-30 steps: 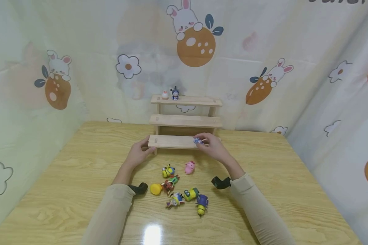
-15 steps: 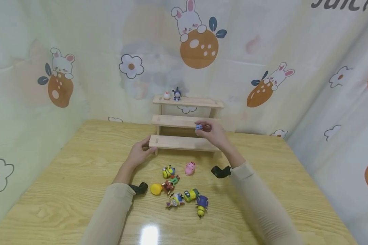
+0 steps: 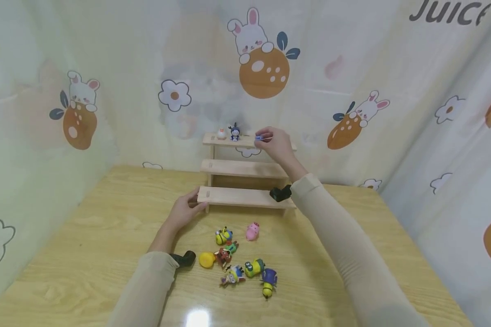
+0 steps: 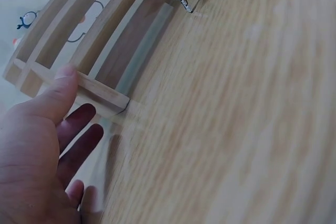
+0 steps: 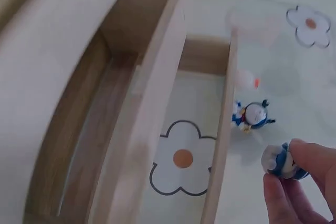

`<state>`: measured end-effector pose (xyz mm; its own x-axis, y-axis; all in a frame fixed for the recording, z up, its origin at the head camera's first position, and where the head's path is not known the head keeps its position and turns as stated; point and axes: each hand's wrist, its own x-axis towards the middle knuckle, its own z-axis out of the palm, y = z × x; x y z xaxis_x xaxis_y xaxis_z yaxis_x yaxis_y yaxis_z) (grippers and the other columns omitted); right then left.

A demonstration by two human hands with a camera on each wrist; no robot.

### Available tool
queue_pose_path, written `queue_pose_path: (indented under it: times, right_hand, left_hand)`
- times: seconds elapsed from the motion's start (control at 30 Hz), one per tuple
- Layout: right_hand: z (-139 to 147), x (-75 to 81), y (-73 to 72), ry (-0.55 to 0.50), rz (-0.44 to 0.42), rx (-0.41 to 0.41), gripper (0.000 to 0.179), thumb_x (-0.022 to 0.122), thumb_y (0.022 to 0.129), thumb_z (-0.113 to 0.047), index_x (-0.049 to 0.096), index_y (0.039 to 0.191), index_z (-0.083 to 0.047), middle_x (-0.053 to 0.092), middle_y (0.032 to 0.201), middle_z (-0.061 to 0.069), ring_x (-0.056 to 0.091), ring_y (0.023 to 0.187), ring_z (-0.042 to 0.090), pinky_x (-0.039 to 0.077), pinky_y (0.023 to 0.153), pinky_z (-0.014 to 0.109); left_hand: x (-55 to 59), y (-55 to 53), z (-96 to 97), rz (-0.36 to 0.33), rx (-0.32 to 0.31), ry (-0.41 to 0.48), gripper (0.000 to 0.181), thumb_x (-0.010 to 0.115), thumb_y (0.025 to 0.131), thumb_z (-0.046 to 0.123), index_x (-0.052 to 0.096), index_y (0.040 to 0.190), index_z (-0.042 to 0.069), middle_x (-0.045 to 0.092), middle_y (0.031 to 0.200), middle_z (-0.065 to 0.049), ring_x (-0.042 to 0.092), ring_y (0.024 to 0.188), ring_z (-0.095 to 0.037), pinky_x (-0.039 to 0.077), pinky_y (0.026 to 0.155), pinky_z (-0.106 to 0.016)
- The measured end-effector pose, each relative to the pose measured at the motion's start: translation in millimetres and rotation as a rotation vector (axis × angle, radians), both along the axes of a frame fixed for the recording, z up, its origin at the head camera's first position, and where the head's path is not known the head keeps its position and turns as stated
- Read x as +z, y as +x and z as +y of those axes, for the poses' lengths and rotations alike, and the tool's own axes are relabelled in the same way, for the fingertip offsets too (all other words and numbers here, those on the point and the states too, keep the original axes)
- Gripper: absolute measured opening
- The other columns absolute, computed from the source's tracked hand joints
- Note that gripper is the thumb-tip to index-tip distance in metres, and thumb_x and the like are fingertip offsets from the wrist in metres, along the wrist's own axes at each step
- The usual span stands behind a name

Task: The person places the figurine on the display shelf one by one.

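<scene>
A three-tier wooden display shelf (image 3: 237,196) stands on the table. At the left end of its lowest tier, my left hand (image 3: 184,212) grips the board, thumb in front; the left wrist view shows the thumb (image 4: 64,85) on the wood. My right hand (image 3: 276,144) pinches a small blue-and-white figurine (image 5: 284,161) between thumb and fingers at the top tier, held tilted. Left of it on that tier stand a dark-blue figurine (image 3: 235,132) and a white chick-like figurine (image 3: 221,133).
On the table before the shelf lie a pink pig figurine (image 3: 252,231), several yellow minion-like figures (image 3: 255,268), a yellow round piece (image 3: 206,260) and a red-brown figurine (image 3: 222,256). A patterned curtain (image 3: 139,113) hangs behind. Black camera mounts (image 3: 184,259) jut from both wrists.
My right hand has risen with the small figurine from the lowest tier, past the middle tier, to the top tier. The left hand has stayed at the shelf's left end.
</scene>
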<state>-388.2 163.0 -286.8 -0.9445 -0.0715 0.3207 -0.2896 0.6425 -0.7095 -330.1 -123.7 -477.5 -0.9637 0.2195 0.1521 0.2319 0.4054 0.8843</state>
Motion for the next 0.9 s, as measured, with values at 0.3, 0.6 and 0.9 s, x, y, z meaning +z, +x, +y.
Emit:
queue_pose_path:
  times: [0.3, 0.6, 0.9]
  right_hand:
    - [-16, -6.8, -36.0, 0.056, 0.042, -0.052, 0.021, 0.071, 0.086, -0.017, 0.063, 0.102, -0.006, 0.069, 0.105, 0.013, 0.067, 0.096, 0.026, 0.055, 0.084, 0.036]
    - [-25, -22.9, -55.6, 0.062, 0.055, -0.068, 0.019, 0.069, 0.086, -0.013, 0.059, 0.1, -0.006, 0.067, 0.102, 0.013, 0.065, 0.093, 0.025, 0.054, 0.082, 0.035]
    - [-30, -23.9, -63.7, 0.077, 0.081, -0.1, 0.023, 0.069, 0.086, -0.016, 0.058, 0.104, -0.006, 0.065, 0.107, 0.013, 0.063, 0.096, 0.024, 0.053, 0.083, 0.035]
  left_hand:
    - [-6.8, 5.0, -0.5, -0.007, 0.009, 0.002, 0.074, 0.065, 0.089, 0.037, 0.03, 0.149, 0.011, 0.059, 0.129, -0.018, 0.055, 0.121, -0.034, 0.042, 0.105, -0.046]
    - [-7.6, 6.7, 0.7, -0.021, 0.017, 0.015, 0.075, 0.066, 0.088, 0.036, 0.031, 0.149, 0.01, 0.06, 0.127, -0.016, 0.057, 0.12, -0.033, 0.042, 0.105, -0.045]
    - [0.6, 4.2, 2.5, -0.013, 0.029, 0.018, 0.072, 0.066, 0.089, 0.034, 0.033, 0.148, 0.012, 0.06, 0.128, -0.017, 0.056, 0.12, -0.033, 0.043, 0.103, -0.046]
